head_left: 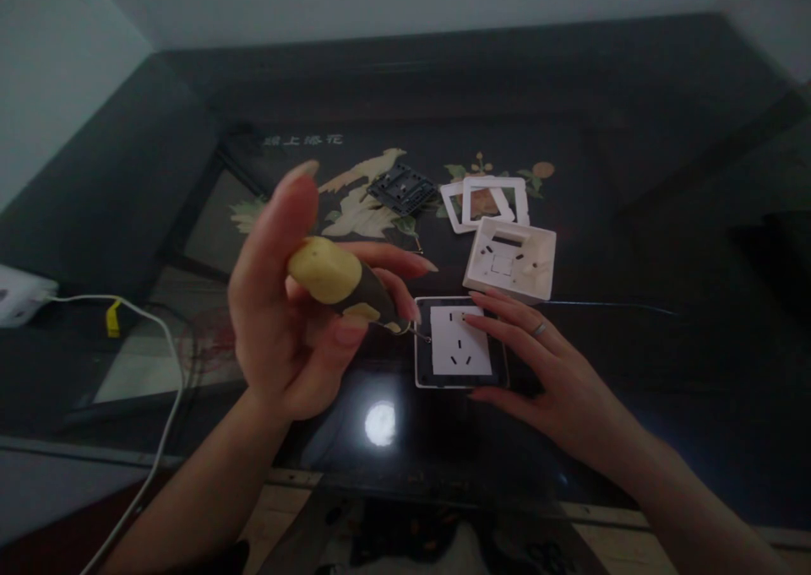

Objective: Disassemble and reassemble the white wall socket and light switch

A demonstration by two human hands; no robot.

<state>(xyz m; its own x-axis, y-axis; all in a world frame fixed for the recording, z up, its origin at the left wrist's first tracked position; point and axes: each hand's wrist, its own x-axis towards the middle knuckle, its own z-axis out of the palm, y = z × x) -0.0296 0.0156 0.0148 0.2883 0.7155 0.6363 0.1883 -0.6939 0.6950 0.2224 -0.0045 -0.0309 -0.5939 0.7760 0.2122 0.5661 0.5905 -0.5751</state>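
My left hand (pixel 297 330) is closed around a screwdriver (pixel 335 275) with a yellow and dark grey handle. The tool's thin shaft slants down to the right, and its tip meets a screw at the left side of a wall socket (pixel 460 351). That socket lies face up, with a white slotted centre, a dark surround and a pale outer edge. From the right, my right hand (pixel 538 355) rests on the socket, fingers stretched over its upper and right parts. A ring shows on one finger.
Behind the socket stands an open white back box (pixel 512 258). Two white frames (pixel 487 203) overlap beyond it, with a dark socket plate (pixel 403 189) to their left. A white cable (pixel 174 372) runs down the left from a white plug block (pixel 22 296). The dark table (pixel 634 322) is glossy.
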